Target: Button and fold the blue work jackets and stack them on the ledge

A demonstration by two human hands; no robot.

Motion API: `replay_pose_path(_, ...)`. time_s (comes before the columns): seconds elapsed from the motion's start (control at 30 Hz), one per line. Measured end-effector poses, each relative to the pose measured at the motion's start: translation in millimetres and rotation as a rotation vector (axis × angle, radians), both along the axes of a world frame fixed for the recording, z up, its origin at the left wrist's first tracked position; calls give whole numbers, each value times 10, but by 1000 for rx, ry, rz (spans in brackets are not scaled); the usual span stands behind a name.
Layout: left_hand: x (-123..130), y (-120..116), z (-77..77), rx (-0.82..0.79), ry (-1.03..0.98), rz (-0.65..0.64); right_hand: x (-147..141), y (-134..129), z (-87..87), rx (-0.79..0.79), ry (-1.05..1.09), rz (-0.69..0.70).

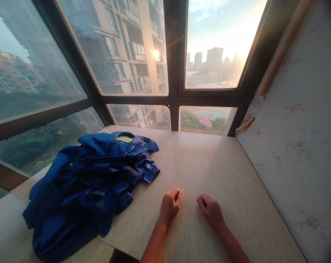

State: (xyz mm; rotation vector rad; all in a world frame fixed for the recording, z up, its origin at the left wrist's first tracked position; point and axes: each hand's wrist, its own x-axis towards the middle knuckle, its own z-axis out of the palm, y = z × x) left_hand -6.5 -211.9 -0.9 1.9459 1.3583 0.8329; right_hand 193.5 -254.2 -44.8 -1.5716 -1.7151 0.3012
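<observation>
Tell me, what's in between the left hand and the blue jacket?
Just a bare strip of the pale surface lies between the left hand and the blue jacket, as the head view shows.

A pale, faintly streaked countertop carries a crumpled blue garment with yellow stripes.
</observation>
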Motion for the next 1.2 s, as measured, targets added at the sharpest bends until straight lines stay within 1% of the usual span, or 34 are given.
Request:
replay_pose_path(0.4, 7, -6, -7, -5, -3, -1, -3, -4, 13, 13, 7, -3)
replay_pose_path(0.7, -12, 1, 9, -22, -13, -5, -10, -9, 29, -18, 15, -9)
replay_pose_path(0.9, 12, -20, 2, -31, -45, -3, -13, -5, 40, -32, 35, -10)
replay_pose_path(0.97, -7, 14, 6, -48, -71, -10, -11, 0, 40, -34, 46, -8)
replay_pose_path(1.03, -98, 114, 78, -53, -84, -5, -8, 8, 36, -34, 56, -11)
replay_pose_path(1.07, -183, 191, 155, -34, -69, 24, -7, 12, 33, -34, 58, -13)
replay_pose_path(1.1, -296, 286, 263, -6, -50, 67, -7, 16, 29, -35, 60, -15)
replay_pose_path(1.13, -436, 394, 403, 57, 10, 142, -7, 21, 24, -37, 61, -18)
replay_pose_path(1.2, -773, 634, 749, 169, 97, 279, -9, 28, 14, -40, 60, -27)
